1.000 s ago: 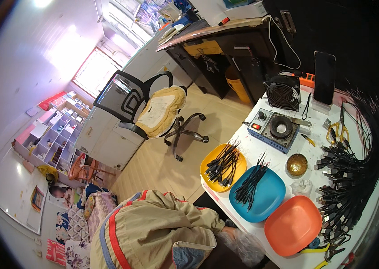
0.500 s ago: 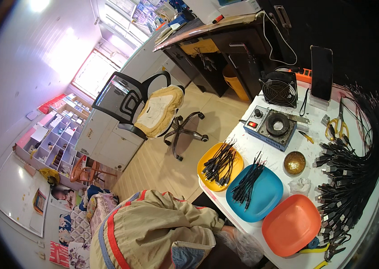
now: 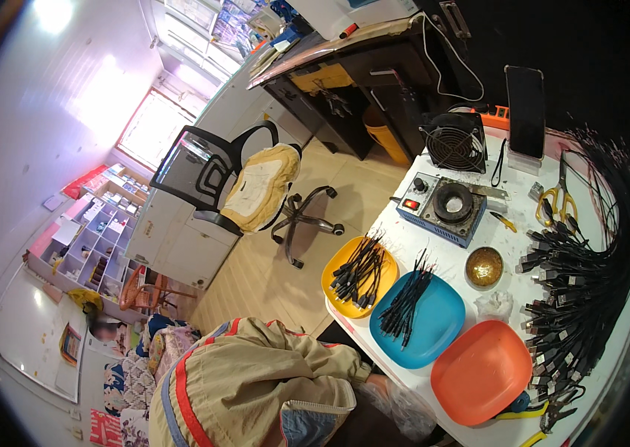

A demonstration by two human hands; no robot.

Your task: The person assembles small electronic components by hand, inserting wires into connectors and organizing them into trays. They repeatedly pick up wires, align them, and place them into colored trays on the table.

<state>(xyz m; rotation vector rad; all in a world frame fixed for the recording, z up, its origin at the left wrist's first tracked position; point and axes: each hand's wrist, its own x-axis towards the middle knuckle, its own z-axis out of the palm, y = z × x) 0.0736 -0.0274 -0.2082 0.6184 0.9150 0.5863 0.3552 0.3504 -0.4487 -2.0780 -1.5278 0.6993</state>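
Observation:
My left hand [image 3: 379, 384] shows only in part at the end of a beige jacket sleeve [image 3: 330, 356], low beside the table's near edge. It is against a crumpled clear plastic bag [image 3: 408, 414], and its fingers are hidden, so its grip does not show. My right hand is out of view. Closest on the white table [image 3: 423, 381] stand three plates. The orange plate [image 3: 482, 372] has nothing on it. Short black cables [image 3: 404, 305] lie on the blue plate [image 3: 438, 328], and more black cables [image 3: 359, 272] lie on the yellow plate [image 3: 336, 294].
Long black USB cables [image 3: 568, 298] cover the table's right side. Further back are a blue heating unit [image 3: 441, 212], a black fan [image 3: 455, 141], a phone [image 3: 525, 112], yellow-handled scissors [image 3: 557, 205] and a small round dish [image 3: 484, 267]. Yellow-handled pliers [image 3: 553, 417] lie at the near corner. An office chair [image 3: 255, 190] stands left.
The whole view has shifted a little, so the table and its things sit slightly further left. My left hand stays by the plastic bag, and nothing on the table has been moved.

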